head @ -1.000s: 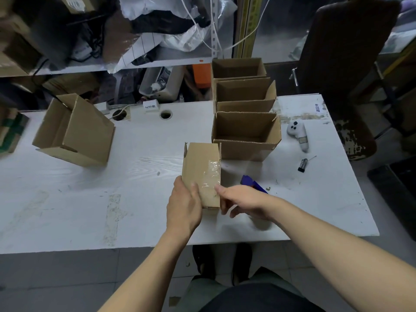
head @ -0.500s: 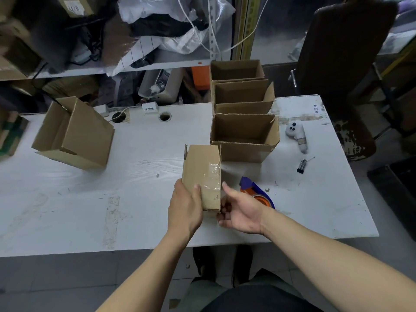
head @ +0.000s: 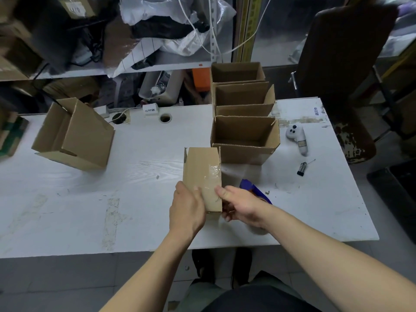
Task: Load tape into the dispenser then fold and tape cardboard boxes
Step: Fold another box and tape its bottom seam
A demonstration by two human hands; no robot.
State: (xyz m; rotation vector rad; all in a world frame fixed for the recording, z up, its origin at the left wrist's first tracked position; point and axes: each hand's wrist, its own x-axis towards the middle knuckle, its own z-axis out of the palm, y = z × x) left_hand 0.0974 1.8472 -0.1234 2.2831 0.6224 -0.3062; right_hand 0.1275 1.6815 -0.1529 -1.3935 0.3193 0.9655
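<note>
Both hands are working one small cardboard box at the near edge of the white desk. Left hand is gripping the box's near left side, fingers wrapped on the face, thumb lying on the clear tape strip running along the top. Right hand is holding the near right corner, thumb pressing on the tape, fingers curling round the right side. So both grips are closed on the box, nothing loose in either.

Box is lying long axis away from the person, taped seam facing up, far flaps standing open.

Just behind the right hand, partly hidden by it: purple tape dispenser sitting on the desk, touching neither hand.

Beyond the held box: an open box, mouth up, just right of its far end. Behind that, two more open boxes lining up in a row toward the desk's far edge.

Far right of the right hand: small black clip, then a white controller.

Far left of the left hand: larger open box tipped on its side.

Past the desk: cluttered shelf, dark chair on the right.
</note>
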